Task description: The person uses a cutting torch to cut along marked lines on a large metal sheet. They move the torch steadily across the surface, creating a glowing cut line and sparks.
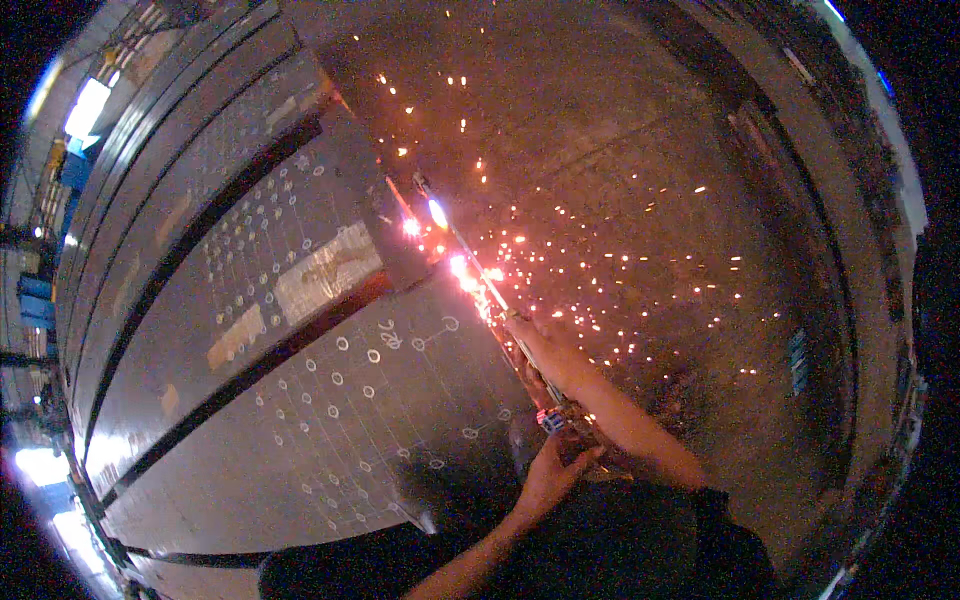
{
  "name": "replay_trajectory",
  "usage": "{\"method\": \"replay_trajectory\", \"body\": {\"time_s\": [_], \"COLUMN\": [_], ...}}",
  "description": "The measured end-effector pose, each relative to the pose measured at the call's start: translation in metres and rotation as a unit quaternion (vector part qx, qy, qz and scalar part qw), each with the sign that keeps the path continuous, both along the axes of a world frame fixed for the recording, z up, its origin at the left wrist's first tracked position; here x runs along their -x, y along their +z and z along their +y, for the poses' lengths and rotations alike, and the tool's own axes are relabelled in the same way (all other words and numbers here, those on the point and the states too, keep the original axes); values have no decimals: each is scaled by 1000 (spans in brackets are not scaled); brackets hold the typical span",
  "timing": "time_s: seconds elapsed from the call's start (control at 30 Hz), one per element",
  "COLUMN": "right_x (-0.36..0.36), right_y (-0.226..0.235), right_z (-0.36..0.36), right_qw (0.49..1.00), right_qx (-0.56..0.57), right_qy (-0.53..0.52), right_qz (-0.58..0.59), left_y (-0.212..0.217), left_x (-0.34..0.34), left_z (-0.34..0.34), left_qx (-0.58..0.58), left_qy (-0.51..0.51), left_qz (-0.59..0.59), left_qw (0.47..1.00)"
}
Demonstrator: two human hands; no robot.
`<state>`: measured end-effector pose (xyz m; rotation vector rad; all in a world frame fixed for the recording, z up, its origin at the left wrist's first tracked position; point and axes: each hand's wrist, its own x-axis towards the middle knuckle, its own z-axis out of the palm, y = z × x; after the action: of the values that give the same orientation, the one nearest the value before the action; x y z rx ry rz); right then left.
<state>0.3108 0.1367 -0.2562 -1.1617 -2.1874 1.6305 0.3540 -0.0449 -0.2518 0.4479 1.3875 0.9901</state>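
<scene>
A long thin cutting torch (461, 240) slants from my lap up toward the steel, its tip lit by a bright blue-white flame (437, 213). Wrapped round its handle is my right hand (545, 352), closed. Lower down, my left hand (556, 470) has its fingers closed at the torch's rear end, beside the small coloured valve fittings (550, 420); the fingertips are partly hidden. Along the edge of a dark steel beam (400, 245) the metal glows in two white-hot spots, and sparks spray up and to the right.
Several long steel beams lie side by side at left; the nearest beam (350, 440) bears chalk circles and lines. A pale patch (335, 265) marks the beam beyond. Brown floor (650, 180) spreads at right, with a small teal object (797, 362) farther over.
</scene>
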Motion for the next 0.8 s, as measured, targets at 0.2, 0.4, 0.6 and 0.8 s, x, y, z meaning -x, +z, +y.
{"method": "replay_trajectory", "body": {"time_s": [0.2, 0.4, 0.6, 0.8], "right_x": [-15, 0, 1, -2], "right_y": [-2, 15, 14, 10], "right_z": [9, 1, -6, -8], "right_qw": [997, 980, 969, 977], "right_qx": [79, 194, 245, 211], "right_qy": [-24, -35, 5, -5], "right_qz": [7, 34, -18, -31], "left_y": [24, 2, -13, -12], "left_x": [86, 150, 159, 156], "left_z": [-5, 58, 92, 93], "left_qx": [28, 23, -15, -18], "left_qy": [-206, 189, 279, 302], "left_qz": [192, 142, 3, -23], "left_qw": [959, 971, 960, 953]}}
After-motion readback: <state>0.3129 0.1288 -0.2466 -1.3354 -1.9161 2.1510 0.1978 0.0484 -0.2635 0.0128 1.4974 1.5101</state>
